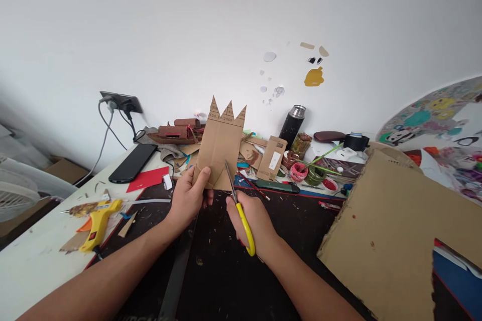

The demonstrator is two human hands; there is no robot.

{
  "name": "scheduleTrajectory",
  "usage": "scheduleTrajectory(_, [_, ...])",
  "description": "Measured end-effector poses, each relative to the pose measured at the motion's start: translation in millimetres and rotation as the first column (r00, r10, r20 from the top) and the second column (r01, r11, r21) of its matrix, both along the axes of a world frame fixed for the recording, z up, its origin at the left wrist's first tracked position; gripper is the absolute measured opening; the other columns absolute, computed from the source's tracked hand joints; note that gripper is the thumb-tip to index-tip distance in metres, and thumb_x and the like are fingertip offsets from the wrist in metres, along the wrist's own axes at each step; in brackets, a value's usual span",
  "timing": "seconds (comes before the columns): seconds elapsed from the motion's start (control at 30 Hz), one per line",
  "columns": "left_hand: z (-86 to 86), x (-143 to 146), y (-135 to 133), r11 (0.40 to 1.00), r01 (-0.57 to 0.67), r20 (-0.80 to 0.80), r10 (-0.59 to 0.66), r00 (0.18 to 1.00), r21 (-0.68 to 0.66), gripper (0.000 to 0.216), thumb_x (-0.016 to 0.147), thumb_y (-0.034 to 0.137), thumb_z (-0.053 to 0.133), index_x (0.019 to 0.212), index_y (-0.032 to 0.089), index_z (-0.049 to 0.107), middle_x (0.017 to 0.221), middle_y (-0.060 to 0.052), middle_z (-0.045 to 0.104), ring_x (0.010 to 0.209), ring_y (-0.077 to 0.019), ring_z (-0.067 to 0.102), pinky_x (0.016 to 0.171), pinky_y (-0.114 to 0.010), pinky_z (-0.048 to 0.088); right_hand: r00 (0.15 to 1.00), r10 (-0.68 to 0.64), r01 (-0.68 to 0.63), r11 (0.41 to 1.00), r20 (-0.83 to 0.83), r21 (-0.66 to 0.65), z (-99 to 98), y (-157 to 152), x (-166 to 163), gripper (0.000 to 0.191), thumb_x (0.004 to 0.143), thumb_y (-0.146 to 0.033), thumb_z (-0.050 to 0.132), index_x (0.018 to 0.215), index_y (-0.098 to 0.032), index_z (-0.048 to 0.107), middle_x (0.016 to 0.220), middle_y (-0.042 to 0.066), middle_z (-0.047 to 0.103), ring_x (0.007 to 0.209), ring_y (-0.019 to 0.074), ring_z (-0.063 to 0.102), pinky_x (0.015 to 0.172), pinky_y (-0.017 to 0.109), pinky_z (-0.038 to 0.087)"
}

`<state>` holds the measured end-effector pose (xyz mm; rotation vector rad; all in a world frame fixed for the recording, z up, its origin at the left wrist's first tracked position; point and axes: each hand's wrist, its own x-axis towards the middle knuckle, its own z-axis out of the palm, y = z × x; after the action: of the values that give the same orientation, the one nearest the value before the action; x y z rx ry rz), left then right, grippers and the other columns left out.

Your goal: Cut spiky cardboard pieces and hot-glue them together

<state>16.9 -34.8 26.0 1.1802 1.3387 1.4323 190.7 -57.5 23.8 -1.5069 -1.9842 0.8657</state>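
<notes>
My left hand [189,194] grips the lower left edge of a brown cardboard piece [221,143] held upright, its top cut into three pointed spikes. My right hand [251,219] is closed round the yellow handles of a pair of scissors [238,202]. The scissor blades point up and lie against the lower middle of the cardboard. Both hands hover over a black cutting mat [226,261].
A yellow glue gun [98,221] lies at the left on the white table. A large cardboard sheet [395,241] fills the right. Behind are a black phone [132,162], a red paper [147,178], a black flask [292,125], paint pots [299,171] and scraps. A metal ruler [176,276] crosses the mat.
</notes>
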Motion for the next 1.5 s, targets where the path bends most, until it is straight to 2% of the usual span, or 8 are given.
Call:
scheduleTrajectory(0.13, [-2.3,-1.1,0.8,1.000,0.005,-0.011,-0.005,1.000,0.009,0.042,0.093,0.064,0.063,0.086,0.024,0.051,0.046,0.006,0.057,0.033,-0.0153,0.053,0.032,-0.023,0.038,0.999,0.023,-0.024,0.999,-0.028,-0.028,-1.9,2.2,3.2,0.029,0.109,-0.041,0.056,0.089,-0.024,0.067,0.057,0.000,0.065,0.052,0.0196,0.067,0.054,0.026,0.043])
scheduleTrajectory(0.43, [1.5,-2.4,-0.3,1.000,-0.011,-0.012,0.011,1.000,0.006,0.044,0.091,0.065,0.065,0.086,0.025,0.050,0.047,0.007,0.056,0.033,-0.0148,0.054,0.032,-0.022,0.039,0.986,0.109,-0.116,0.992,-0.128,-0.045,0.5,5.6,8.5,0.030,0.102,-0.051,0.067,0.096,-0.022,0.070,0.075,0.003,0.076,0.067,0.0196,0.075,0.067,0.026,0.051])
scheduleTrajectory(0.7, [-1.5,-4.1,0.4,1.000,-0.022,0.017,0.021,1.000,0.011,0.041,0.093,0.062,0.065,0.086,0.024,0.051,0.047,0.006,0.057,0.033,-0.0145,0.053,0.032,-0.022,0.039,0.976,0.195,-0.195,0.981,-0.100,0.005,7.0,6.2,15.0,0.059,0.086,-0.071,0.082,0.113,-0.019,0.072,0.076,0.002,0.076,0.071,0.0209,0.074,0.063,0.026,0.044])
scheduleTrajectory(0.9, [-1.8,-4.2,1.6,0.999,-0.032,0.011,0.032,0.999,0.008,0.041,0.092,0.062,0.066,0.088,0.024,0.053,0.045,0.007,0.056,0.032,-0.0153,0.053,0.032,-0.022,0.037,0.961,0.234,-0.249,0.964,-0.147,-0.094,12.7,7.5,18.0,0.069,0.079,-0.078,0.082,0.112,-0.019,0.069,0.073,0.000,0.075,0.061,0.0194,0.071,0.061,0.026,0.045])
scheduleTrajectory(1.3, [-3.2,-4.0,2.3,1.000,-0.026,0.034,0.026,0.999,0.016,0.040,0.092,0.062,0.065,0.090,0.024,0.052,0.045,0.007,0.056,0.031,-0.0147,0.052,0.030,-0.021,0.037,0.950,0.247,-0.279,0.947,-0.192,-0.159,17.6,7.5,18.9,0.068,0.073,-0.075,0.089,0.105,-0.022,0.062,0.078,0.000,0.077,0.058,0.0184,0.070,0.059,0.026,0.047])
scheduleTrajectory(1.5, [-1.6,-3.2,2.4,0.999,-0.034,0.011,0.034,0.999,0.028,0.040,0.093,0.061,0.065,0.086,0.024,0.051,0.045,0.007,0.056,0.031,-0.0141,0.052,0.030,-0.021,0.038,0.946,0.255,-0.291,0.940,-0.198,-0.180,18.5,8.3,19.1,0.074,0.073,-0.075,0.089,0.118,-0.021,0.065,0.081,0.001,0.078,0.057,0.0173,0.069,0.058,0.026,0.047])
